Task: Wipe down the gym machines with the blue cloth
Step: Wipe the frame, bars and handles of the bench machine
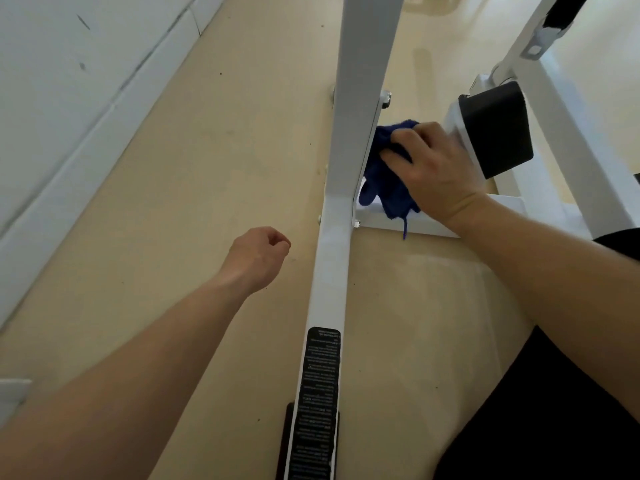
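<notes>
Two hands: both mine, one on each side of the white post [353, 133] of the gym machine.
Right hand [433, 171]: fingers curled round the blue cloth [384, 188], pressing it against the post's inner face.
Blue cloth: bunched under my right fingers at 3 o'clock of the post. Its lower folds hang onto the white crossbar [381, 221], and a loose thread dangles past the bar's edge.
Left hand [258, 258]: curled into a fist and holding nothing, over the floor at 9 o'clock of the post, near it but not touching.
Black pad [498, 129]: at 2 o'clock of my right hand, just beside my knuckles; I cannot tell whether they touch.
Bolt [386, 98]: on the post's side at 12 o'clock of the cloth.
Black sticker [318, 393]: on the post at 6 o'clock of my view, the print too small to read.
Floor [207, 202]: beige, with small dark specks.
Wall [69, 98]: white, at 10 o'clock, with a few scuff marks.
</notes>
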Demonstrator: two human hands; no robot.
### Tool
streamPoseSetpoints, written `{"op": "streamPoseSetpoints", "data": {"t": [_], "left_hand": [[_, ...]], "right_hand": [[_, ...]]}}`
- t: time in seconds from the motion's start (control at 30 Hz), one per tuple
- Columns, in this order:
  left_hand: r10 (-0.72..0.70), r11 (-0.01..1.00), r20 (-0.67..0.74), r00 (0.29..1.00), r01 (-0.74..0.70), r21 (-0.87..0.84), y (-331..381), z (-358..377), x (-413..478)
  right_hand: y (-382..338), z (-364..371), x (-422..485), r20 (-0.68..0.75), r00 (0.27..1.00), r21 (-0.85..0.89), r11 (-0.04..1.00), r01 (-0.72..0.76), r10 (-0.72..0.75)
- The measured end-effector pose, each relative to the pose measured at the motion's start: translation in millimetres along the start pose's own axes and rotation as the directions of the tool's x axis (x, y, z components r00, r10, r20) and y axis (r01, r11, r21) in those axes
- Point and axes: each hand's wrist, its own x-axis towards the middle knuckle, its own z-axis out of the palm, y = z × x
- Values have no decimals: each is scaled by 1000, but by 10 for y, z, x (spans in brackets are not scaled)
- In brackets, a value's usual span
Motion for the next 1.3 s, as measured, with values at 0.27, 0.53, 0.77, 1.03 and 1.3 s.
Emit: {"op": "streamPoseSetpoints", "data": {"t": [0.27, 0.53, 0.77, 1.03, 1.3], "left_hand": [[3, 1000, 8, 1000, -3, 14, -52, 64, 43], [-13, 1000, -9, 1000, 13, 24, -163, -7, 90], [-28, 999, 6, 1000, 27, 26, -198, 94, 135], [-17, 998, 20, 1000, 16, 63, -393, 63, 150], [-14, 1000, -92, 996, 15, 18, -425, 43, 274]], "right_hand": [[-247, 272, -199, 166, 982, 74, 994, 83, -94], [-257, 160, 67, -220, 955, 188, 969, -160, 200], [-522, 323, -171, 73, 994, 331, 938, -98, 79], [-842, 141, -514, 382, 776, 414, 658, -629, 502], [-928, 245, -474, 570, 762, 397, 709, -582, 307]]}}
